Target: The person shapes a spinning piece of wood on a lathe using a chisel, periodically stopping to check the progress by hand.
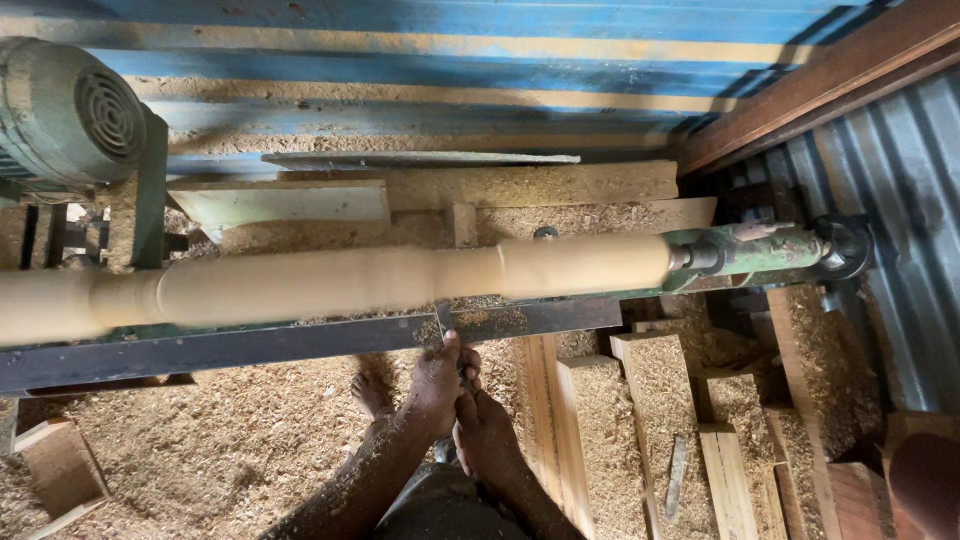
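Two hands, both closed on one tool: left hand (437, 385) sat fwd, fingers wrapped round a chisel (446, 322), thumb up near the metal; right hand (487, 432) sat just behind it, touching the left, clamped on the handle end (handle mostly hidden by the palms). Chisel blade stuck out ahead of the left hand, lay across the dark steel tool rest (300, 345) & its tip met the turned wood spindle (330, 282) at a narrow neck, approx mid-length.

Spindle ran left-right just beyond the grip, pale, blurred as if spinning, w/ beads & swells along it. Off to the right of the grip, the green tailstock (760, 252) held the spindle's end. Far left & beyond the grip, a grey motor (65, 110) w/ vent grille on a green bracket.

Below the hands: a bare foot (372, 395) in thick sawdust (220, 440), left of the forearms. Right of the grip, several sawn wood blocks (640, 400) stood close together, dusted w/ shavings. Behind the spindle, a shelf of planks (500, 185) under shavings, then a blue corrugated wall (450, 40). Forearms flecked w/ dust. Couldn't tell the cutting-edge shape: too small.
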